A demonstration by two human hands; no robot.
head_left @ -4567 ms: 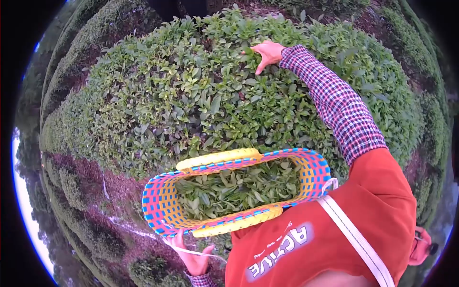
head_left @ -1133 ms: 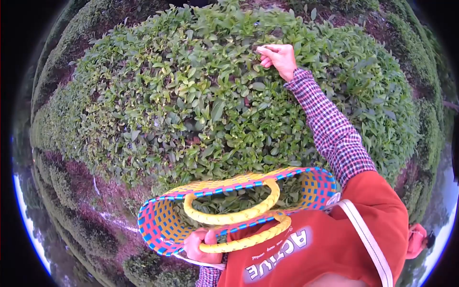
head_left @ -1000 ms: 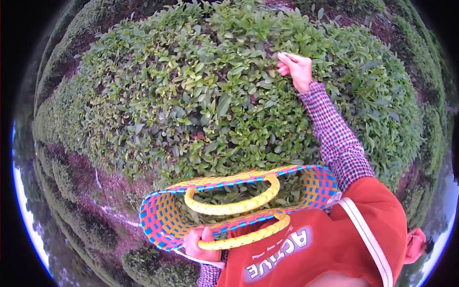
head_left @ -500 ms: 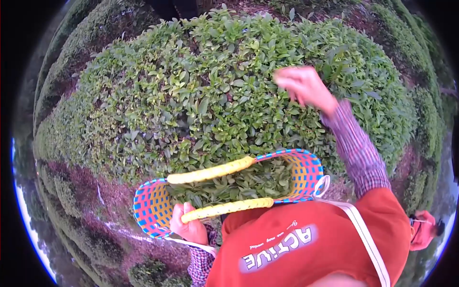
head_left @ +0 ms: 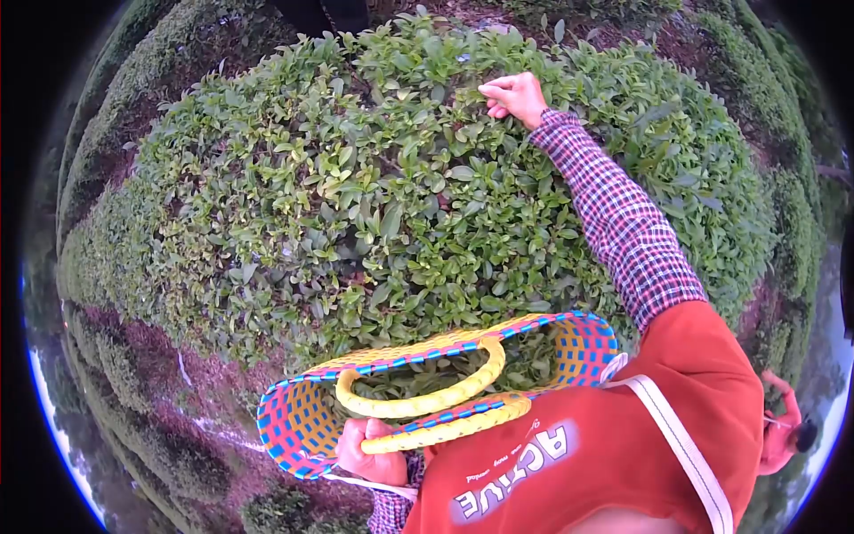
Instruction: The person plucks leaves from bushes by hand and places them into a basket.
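Observation:
My right hand [head_left: 518, 96] reaches over the far right part of a leafy green bush [head_left: 418, 214]. Its fingers are pinched together at the leaf tops; whatever they hold is too small to make out. My left hand [head_left: 366, 456] is closed at the near rim of a woven basket [head_left: 583, 356] in pink, blue and yellow, by the end of its near yellow handle [head_left: 445, 433]. The far handle [head_left: 427, 406] has tipped inward over the opening. Picked green leaves [head_left: 529, 358] lie inside the basket, partly hidden by the handles.
A white strap [head_left: 667, 432] crosses my red top and ties to the basket. Further rows of bushes [head_left: 133, 427] curve around on both sides. Another person in red [head_left: 781, 432] is at the far right. Dark legs [head_left: 325, 13] show at the top edge.
My right hand has moved farther out and slightly left over the bush. The basket has tilted and shifted right and nearer, and its far handle has flopped inward. My left hand has stayed on it.

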